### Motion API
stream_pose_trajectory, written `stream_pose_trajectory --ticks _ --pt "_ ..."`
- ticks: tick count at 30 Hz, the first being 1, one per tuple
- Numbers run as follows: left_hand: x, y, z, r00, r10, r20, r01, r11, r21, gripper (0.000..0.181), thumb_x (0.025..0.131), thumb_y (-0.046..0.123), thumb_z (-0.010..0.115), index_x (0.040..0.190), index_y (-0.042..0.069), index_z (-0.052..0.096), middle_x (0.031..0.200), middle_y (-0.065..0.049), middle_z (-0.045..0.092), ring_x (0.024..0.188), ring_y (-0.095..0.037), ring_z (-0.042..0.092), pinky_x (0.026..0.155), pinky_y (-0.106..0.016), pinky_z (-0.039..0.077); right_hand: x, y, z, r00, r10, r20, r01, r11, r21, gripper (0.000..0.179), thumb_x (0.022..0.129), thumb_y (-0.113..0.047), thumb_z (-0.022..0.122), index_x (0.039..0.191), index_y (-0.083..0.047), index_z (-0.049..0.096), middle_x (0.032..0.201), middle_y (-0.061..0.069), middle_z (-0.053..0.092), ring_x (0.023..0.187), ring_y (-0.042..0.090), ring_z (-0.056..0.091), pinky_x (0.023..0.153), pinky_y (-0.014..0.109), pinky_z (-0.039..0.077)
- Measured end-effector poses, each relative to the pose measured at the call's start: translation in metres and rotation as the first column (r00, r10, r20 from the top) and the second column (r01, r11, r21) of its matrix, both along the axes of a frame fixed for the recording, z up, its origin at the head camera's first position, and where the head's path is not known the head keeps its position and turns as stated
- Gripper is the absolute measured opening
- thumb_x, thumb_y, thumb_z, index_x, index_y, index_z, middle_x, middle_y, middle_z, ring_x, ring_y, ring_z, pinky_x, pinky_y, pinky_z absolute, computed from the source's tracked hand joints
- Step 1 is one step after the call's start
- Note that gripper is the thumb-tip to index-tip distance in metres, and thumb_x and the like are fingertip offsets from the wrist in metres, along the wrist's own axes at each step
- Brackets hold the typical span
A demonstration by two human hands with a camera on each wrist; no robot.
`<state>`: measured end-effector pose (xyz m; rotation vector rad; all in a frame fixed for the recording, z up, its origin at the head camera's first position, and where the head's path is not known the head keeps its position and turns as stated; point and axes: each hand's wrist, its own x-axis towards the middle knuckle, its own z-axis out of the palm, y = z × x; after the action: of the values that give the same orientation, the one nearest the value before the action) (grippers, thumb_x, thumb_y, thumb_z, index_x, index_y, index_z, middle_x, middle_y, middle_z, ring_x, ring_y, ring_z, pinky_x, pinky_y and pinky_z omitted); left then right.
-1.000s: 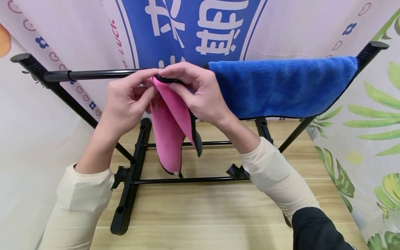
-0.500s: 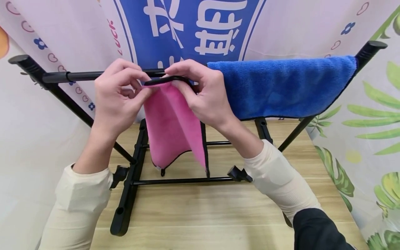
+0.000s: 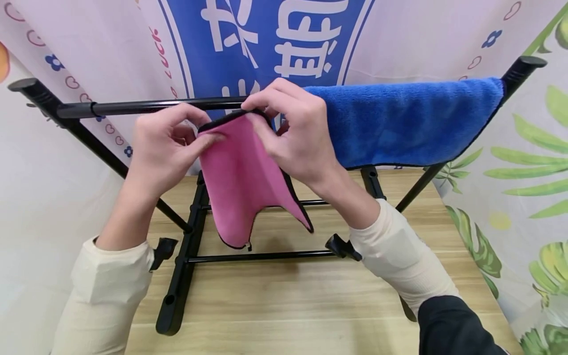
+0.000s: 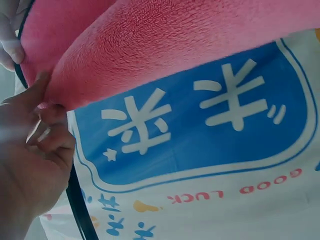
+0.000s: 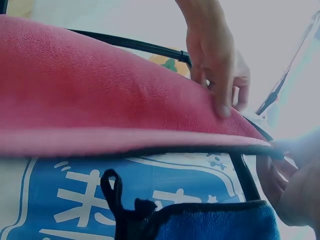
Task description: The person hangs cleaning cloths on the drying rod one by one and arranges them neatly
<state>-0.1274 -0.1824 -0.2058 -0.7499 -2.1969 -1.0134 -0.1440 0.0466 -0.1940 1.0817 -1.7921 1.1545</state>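
Observation:
A pink towel (image 3: 235, 172) with black edging hangs from both hands, in front of the rack's top bar (image 3: 142, 106). My left hand (image 3: 161, 148) pinches its upper left corner between thumb and fingers. Further along the same edge my right hand (image 3: 297, 133) pinches it, close to the blue towel. The left wrist view shows the pink towel (image 4: 140, 50) with the left hand (image 4: 35, 155) at its corner. In the right wrist view both the left hand (image 5: 215, 60) and the right hand (image 5: 290, 185) grip the towel's edge. The lower corners hang loose.
A blue towel (image 3: 412, 123) is draped over the right part of the top bar. The black rack's left foot (image 3: 177, 281) stands on a wooden surface (image 3: 275, 305). Lower crossbars (image 3: 266, 256) run beneath the pink towel. A printed curtain (image 3: 399, 39) hangs behind.
The hands have moved apart along the pink towel's upper edge, the left leftward and the right slightly rightward. The towel has spread wider between them. The blue towel stays on the bar.

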Motion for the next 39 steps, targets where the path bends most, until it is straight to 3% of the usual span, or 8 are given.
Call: stream_pose_trajectory --ticks 6,14,20,25,28,32,36,39 --pt "0.005 -0.017 -0.009 0.991 0.127 0.040 -0.121 0.984 -0.131 0.013 0.083 -0.002 0.084 0.093 -0.001 0.075 0.077 -0.007 0.069 0.055 0.006 0.046 0.051 -0.011 0.035 -0.005 0.011 0.000 0.999 -0.035 -0.015 0.034 0.999 -0.041 0.007 0.093 0.002 0.070 0.093 0.004 0.077 0.086 0.013 0.070 0.072 0.015 0.060 0.055 0.021 0.047" --pt "0.012 -0.041 -0.015 0.971 0.229 -0.075 -0.240 0.947 -0.214 0.016 0.083 -0.010 0.078 0.097 -0.003 0.076 0.074 -0.013 0.067 0.066 0.011 0.040 0.062 -0.012 0.032 -0.006 0.023 0.000 0.999 -0.040 -0.001 0.040 0.999 -0.035 0.007 0.092 0.000 0.072 0.093 0.003 0.078 0.084 0.012 0.069 0.070 0.013 0.059 0.054 0.018 0.047" --pt "0.016 -0.053 -0.016 0.937 0.316 -0.147 -0.339 0.925 -0.172 0.016 0.084 -0.012 0.071 0.095 -0.003 0.077 0.071 -0.014 0.061 0.069 0.008 0.035 0.066 -0.013 0.027 -0.008 0.031 0.001 1.000 -0.019 0.018 0.019 1.000 -0.003 0.006 0.091 0.002 0.072 0.091 0.002 0.078 0.083 0.011 0.070 0.068 0.012 0.057 0.054 0.019 0.048" --pt "0.016 -0.064 -0.014 0.928 0.325 -0.179 -0.353 0.923 -0.154 0.010 0.085 -0.009 0.069 0.092 -0.006 0.075 0.073 -0.018 0.063 0.076 -0.002 0.040 0.072 -0.015 0.026 -0.008 0.036 0.001 0.999 -0.026 0.038 0.026 0.999 0.025 0.007 0.090 0.002 0.071 0.091 0.001 0.078 0.081 0.010 0.068 0.066 0.011 0.057 0.054 0.017 0.049" --pt "0.014 -0.069 -0.015 0.928 0.328 -0.177 -0.348 0.933 -0.096 0.011 0.083 -0.007 0.069 0.090 -0.006 0.076 0.080 0.005 0.071 0.084 0.001 0.045 0.079 -0.015 0.029 -0.008 0.038 0.000 0.999 -0.021 0.040 0.020 0.999 0.038 0.009 0.090 0.004 0.069 0.090 0.001 0.078 0.080 0.009 0.069 0.064 0.010 0.057 0.054 0.017 0.049" --pt "0.013 -0.075 -0.018 0.932 0.325 -0.162 -0.329 0.944 0.000 0.013 0.082 -0.004 0.066 0.089 -0.006 0.077 0.086 0.030 0.056 0.084 0.012 0.045 0.079 -0.013 0.033 -0.009 0.041 -0.001 0.999 -0.010 0.037 0.008 0.998 0.056 0.013 0.089 0.006 0.067 0.090 0.000 0.078 0.079 0.009 0.069 0.064 0.009 0.056 0.053 0.018 0.050" --pt "0.013 -0.080 -0.017 0.936 0.312 -0.162 -0.311 0.950 0.034 0.018 0.083 0.002 0.062 0.089 -0.009 0.076 0.081 0.017 0.060 0.078 0.011 0.047 0.074 -0.012 0.036 -0.008 0.045 -0.002 0.999 -0.012 0.046 0.009 0.998 0.059 0.013 0.089 0.006 0.067 0.091 0.000 0.079 0.078 0.009 0.067 0.067 0.010 0.056 0.054 0.018 0.050" --pt "0.014 -0.083 -0.016 0.931 0.325 -0.164 -0.320 0.946 0.056 0.021 0.083 0.004 0.061 0.088 -0.010 0.075 0.079 0.014 0.061 0.075 0.009 0.048 0.072 -0.011 0.039 -0.007 0.047 -0.002 0.998 -0.016 0.055 0.013 0.998 0.057 0.013 0.089 0.006 0.067 0.092 0.000 0.079 0.078 0.009 0.067 0.069 0.012 0.056 0.054 0.017 0.050"
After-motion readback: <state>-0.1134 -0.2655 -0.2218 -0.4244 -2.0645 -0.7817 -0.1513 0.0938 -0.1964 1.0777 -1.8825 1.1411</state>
